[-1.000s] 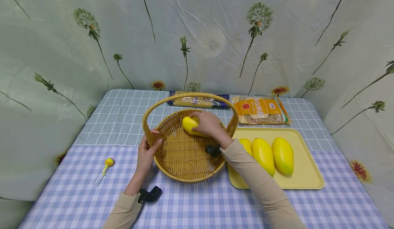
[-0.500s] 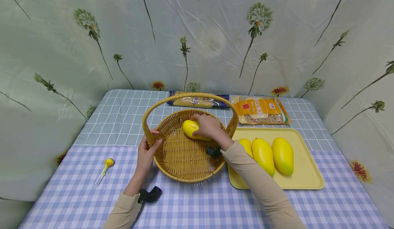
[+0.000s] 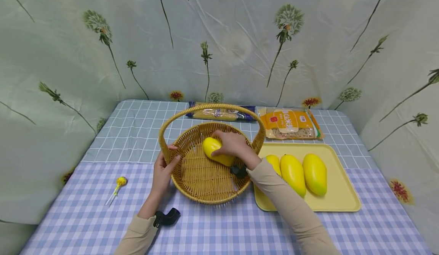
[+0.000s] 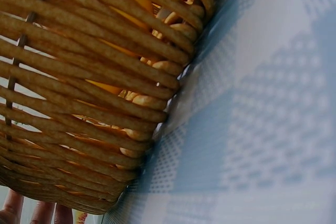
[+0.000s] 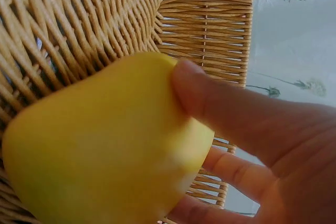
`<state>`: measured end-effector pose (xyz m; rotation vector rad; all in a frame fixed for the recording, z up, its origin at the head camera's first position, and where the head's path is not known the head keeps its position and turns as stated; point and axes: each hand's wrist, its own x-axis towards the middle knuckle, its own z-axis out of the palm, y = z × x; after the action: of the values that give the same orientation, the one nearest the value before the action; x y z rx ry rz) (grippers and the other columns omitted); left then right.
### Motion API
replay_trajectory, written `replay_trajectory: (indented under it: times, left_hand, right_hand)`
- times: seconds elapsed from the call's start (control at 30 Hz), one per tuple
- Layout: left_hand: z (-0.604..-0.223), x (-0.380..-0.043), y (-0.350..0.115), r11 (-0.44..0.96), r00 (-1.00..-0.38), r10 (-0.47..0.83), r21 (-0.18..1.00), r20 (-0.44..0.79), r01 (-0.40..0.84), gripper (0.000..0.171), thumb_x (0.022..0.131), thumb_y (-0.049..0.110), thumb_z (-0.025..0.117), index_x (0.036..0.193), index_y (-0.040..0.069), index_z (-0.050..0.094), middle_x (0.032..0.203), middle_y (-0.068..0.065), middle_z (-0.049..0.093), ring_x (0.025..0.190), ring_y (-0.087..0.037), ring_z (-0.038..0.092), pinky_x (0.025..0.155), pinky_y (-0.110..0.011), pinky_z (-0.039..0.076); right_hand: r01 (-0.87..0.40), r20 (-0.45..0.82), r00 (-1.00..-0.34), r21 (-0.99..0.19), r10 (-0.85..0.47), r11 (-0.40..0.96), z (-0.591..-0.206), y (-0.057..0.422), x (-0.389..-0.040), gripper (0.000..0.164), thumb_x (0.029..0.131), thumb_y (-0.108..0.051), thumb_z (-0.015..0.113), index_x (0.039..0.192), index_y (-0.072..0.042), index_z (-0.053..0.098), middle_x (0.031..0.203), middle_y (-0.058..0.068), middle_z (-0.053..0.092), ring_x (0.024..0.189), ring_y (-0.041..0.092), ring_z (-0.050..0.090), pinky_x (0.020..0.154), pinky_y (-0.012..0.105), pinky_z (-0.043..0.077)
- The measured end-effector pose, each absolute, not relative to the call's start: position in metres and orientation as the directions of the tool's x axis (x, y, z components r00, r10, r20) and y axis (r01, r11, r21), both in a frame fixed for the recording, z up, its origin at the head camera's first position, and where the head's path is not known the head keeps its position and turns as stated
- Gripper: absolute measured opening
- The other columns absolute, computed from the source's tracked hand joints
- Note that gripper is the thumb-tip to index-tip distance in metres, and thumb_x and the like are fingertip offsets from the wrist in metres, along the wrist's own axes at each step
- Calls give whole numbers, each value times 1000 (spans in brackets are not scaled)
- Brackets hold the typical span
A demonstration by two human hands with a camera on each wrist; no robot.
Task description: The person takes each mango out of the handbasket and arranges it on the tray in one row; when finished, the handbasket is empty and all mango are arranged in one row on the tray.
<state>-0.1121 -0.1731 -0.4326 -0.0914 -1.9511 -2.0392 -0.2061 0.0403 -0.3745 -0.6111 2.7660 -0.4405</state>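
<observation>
Inside a round wicker basket (image 3: 199,175) with a tall arched handle, my right hand (image 3: 234,146) grips a yellow mango (image 3: 210,146) near the back right wall. Thumb and fingers span the mango (image 5: 105,145) in the right wrist view, and woven cane lies right behind it. My left hand (image 3: 164,169) holds the basket's left side at the foot of the handle, thumb over the rim. In the left wrist view its fingertips (image 4: 42,213) show past the basket's wall (image 4: 79,77).
A yellow tray (image 3: 343,194) on the right bears several mangoes (image 3: 315,174), partly behind my right forearm. At the back lie a pasta pack (image 3: 219,113) and an orange grain bag (image 3: 291,123). A lollipop (image 3: 120,182) lies on the left of the checked cloth (image 3: 205,236).
My right hand has moved the mango slightly toward me inside the basket and turned it, so its right end now points more to the front. The left hand has stayed at the rim.
</observation>
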Motion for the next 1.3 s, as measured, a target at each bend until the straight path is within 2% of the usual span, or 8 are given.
replay_trajectory:
  times: [0.23, 0.6, 0.8, 1.07, 1.3]
  left_hand:
    - [-432, -112, -173, -21, -949, -186, 964, 255, 263, 28, 90, -11, 54, 117, -14, 47, 139, -25, 42, 130, -29, 37, 99, -21, 33]
    - [-442, -116, -175, -26, -947, -180, 961, 267, 276, 29, 90, -12, 53, 118, -15, 46, 139, -25, 42, 130, -29, 36, 99, -21, 33]
    - [-457, -122, -181, -27, -942, -184, 956, 281, 291, 29, 91, -8, 56, 119, -11, 49, 139, -19, 44, 130, -24, 37, 99, -21, 32]
    - [-457, -121, -181, -19, -938, -184, 953, 292, 301, 27, 91, -5, 57, 117, -9, 50, 138, -19, 45, 131, -25, 37, 100, -23, 32]
    - [-455, -121, -181, -7, -937, -183, 952, 299, 305, 26, 91, -5, 57, 117, -8, 51, 138, -17, 46, 130, -25, 38, 100, -23, 32]
  right_hand:
    - [-362, -237, -857, -357, -458, 861, -376, 41, -202, 65, 76, -44, 77, 133, -26, 50, 109, 7, 65, 77, 18, 57, 62, 33, 41]
    - [-406, -278, -815, -351, -508, 844, -377, 38, -196, 66, 80, -41, 74, 136, -23, 43, 105, 7, 65, 79, 19, 56, 66, 35, 41]
    - [-434, -269, -804, -344, -530, 833, -377, 38, -194, 66, 80, -42, 74, 135, -22, 44, 98, 6, 65, 73, 18, 55, 62, 33, 41]
    - [-468, -266, -786, -335, -558, 818, -377, 39, -190, 70, 78, -48, 74, 137, -25, 44, 103, 5, 65, 76, 18, 56, 62, 33, 42]
    - [-477, -221, -790, -362, -571, 801, -372, 41, -186, 68, 77, -49, 74, 135, -27, 44, 100, 3, 65, 75, 16, 55, 61, 32, 42]
